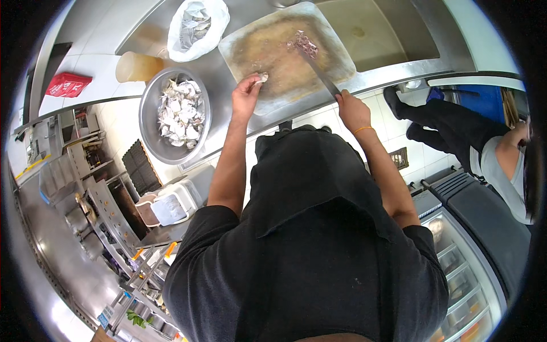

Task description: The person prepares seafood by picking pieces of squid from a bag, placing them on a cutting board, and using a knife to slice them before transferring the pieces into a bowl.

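Observation:
My left hand (248,94) pinches a small pale piece of seafood (262,78) over the left part of a stained cutting board (282,92). In my right hand (354,112) is the handle of a long knife (320,75), its blade reaching up and left across the board. The blade's tip touches or lies beside a small heap of dark reddish scraps (306,44). Left of the board, a steel bowl (206,124) holds many whitish pieces of seafood (181,111). Above it, an open white plastic bag (177,40) contains greyish pieces.
A cloudy plastic container (137,67) stands behind the bowl, with a red packet (68,84) farther left. A steel sink (363,32) adjoins the board on the right. Another person (453,124) is at the right, near a glass-topped chest (463,265). The counter's edge runs before me.

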The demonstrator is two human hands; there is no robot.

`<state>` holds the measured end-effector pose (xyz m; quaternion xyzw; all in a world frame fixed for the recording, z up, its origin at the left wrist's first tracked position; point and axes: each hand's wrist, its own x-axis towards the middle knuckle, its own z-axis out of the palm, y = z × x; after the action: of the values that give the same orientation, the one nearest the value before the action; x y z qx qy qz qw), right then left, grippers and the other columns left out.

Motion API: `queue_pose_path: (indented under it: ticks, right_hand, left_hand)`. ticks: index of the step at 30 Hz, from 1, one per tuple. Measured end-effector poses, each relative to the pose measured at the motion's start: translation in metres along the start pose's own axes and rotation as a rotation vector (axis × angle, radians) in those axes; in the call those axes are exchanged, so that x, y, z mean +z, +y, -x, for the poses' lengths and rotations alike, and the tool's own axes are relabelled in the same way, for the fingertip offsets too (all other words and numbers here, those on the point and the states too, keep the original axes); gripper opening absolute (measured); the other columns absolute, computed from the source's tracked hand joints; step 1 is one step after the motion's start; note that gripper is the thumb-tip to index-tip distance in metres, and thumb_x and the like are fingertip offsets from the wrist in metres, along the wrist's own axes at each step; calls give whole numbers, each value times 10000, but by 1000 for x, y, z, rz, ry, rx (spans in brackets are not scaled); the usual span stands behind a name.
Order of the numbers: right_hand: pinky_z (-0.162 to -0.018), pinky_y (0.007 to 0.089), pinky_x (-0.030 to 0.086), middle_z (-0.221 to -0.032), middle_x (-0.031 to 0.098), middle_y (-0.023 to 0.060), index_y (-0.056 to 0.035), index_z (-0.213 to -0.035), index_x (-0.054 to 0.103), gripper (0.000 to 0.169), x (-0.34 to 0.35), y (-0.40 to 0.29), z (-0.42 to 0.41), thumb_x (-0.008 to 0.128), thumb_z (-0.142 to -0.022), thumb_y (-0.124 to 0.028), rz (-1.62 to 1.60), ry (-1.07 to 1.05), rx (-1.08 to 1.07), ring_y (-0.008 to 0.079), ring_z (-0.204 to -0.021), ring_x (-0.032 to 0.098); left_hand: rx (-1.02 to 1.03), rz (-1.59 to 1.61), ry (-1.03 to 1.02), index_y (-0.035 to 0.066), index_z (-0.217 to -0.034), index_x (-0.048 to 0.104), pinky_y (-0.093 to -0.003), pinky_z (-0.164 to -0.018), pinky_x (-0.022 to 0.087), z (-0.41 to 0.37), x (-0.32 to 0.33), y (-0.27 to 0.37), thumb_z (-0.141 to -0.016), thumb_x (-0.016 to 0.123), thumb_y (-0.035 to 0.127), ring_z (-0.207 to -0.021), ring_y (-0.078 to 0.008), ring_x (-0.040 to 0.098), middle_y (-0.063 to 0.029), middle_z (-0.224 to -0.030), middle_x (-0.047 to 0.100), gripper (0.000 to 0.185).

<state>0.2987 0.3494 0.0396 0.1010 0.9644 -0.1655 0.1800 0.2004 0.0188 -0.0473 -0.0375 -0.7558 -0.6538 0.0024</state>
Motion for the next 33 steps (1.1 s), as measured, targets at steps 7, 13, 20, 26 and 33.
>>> queue_pose_path:
  ticks: [7, 13, 20, 26, 33]
  right_hand:
    - [-770, 545, 563, -900, 743, 216, -66, -1080, 636, 351, -16, -3, 6, 454, -1074, -366, 30, -8, 39, 423, -862, 721]
    - [-737, 531, 568, -881, 732, 205, -67, -1071, 617, 327, -9, -17, 9, 497, -1054, -371, 38, 3, -32, 411, -831, 719]
    - [-842, 500, 555, -1100, 676, 173, -88, -1134, 599, 310, 8, -68, -37, 684, -931, -306, -77, 186, -252, 383, -1024, 679]
    - [-927, 475, 521, -1131, 674, 137, -106, -1183, 646, 317, 7, -68, -72, 687, -923, -282, 19, 280, -431, 369, -1065, 650]
    - [-895, 500, 537, -1069, 679, 155, -92, -1054, 691, 205, -34, 0, -108, 658, -930, -251, -273, 394, -111, 373, -1043, 654]
  left_hand:
    - [75, -408, -18, 58, -1102, 740, -294, -795, 561, -7, -6, 19, -915, 744, 68, -912, -160, 724, -123, -1108, 759, 188]
    - [-62, -377, 183, 36, -1130, 744, -299, -729, 559, -16, -44, 81, -930, 760, 185, -779, -155, 713, -117, -924, 771, 250]
    - [-76, -744, 415, 51, -1202, 704, -401, -827, 556, -28, -190, 114, -900, 724, 158, -932, -286, 710, -166, -1071, 740, 321]
    - [-314, -1120, 406, 19, -1323, 629, -477, -938, 525, -3, -236, 87, -897, 735, 291, -1094, -372, 673, -209, -1193, 699, 517]
    - [-112, -995, 364, 22, -1263, 668, -464, -957, 507, -33, -139, 142, -926, 731, 273, -1133, -368, 648, -207, -1208, 688, 426]
